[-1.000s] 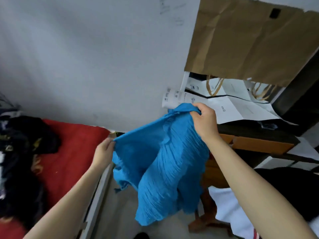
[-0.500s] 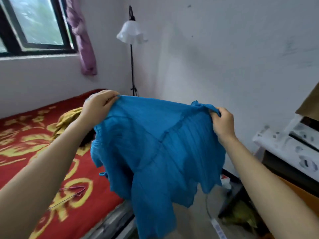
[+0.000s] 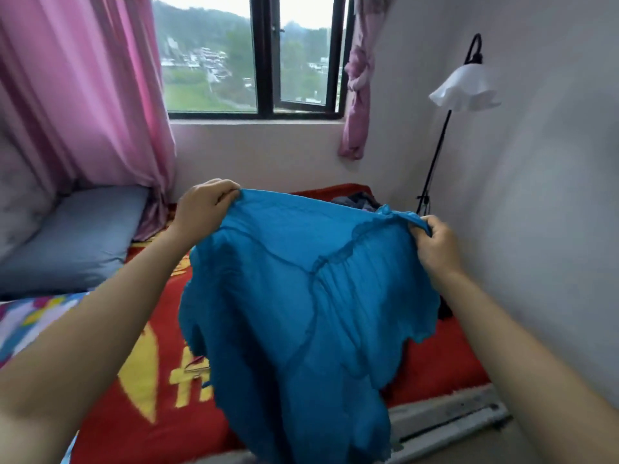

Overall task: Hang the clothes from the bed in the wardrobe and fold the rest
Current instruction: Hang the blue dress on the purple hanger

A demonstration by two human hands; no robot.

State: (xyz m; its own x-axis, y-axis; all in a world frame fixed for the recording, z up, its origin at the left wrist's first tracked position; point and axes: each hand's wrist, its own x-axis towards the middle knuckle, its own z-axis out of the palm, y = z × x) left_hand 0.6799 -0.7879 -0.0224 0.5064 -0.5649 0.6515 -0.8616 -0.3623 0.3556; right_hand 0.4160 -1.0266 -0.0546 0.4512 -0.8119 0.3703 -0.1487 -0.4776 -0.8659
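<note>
A bright blue crinkled garment (image 3: 294, 296) with ruffled seams hangs spread out in front of me, above the bed (image 3: 435, 363) with its red and yellow cover. My left hand (image 3: 204, 205) pinches the garment's top left edge. My right hand (image 3: 435, 242) grips the top right edge near the wall. The cloth droops between the hands and hides much of the bed. A thin wire hanger (image 3: 197, 365) peeks out on the cover at the garment's left side. Dark clothes (image 3: 361, 199) lie at the far end of the bed.
A grey-blue pillow (image 3: 77, 242) lies at the left under pink curtains (image 3: 83, 95). A window (image 3: 254, 55) fills the far wall. A black floor lamp (image 3: 462, 88) with a white shade stands by the right wall. The bed's pale frame edge (image 3: 449, 423) runs at lower right.
My view has swung left from the desk and paper bag to the bed and window. Both hands kept their hold and spread the blue garment wide over the bed.
</note>
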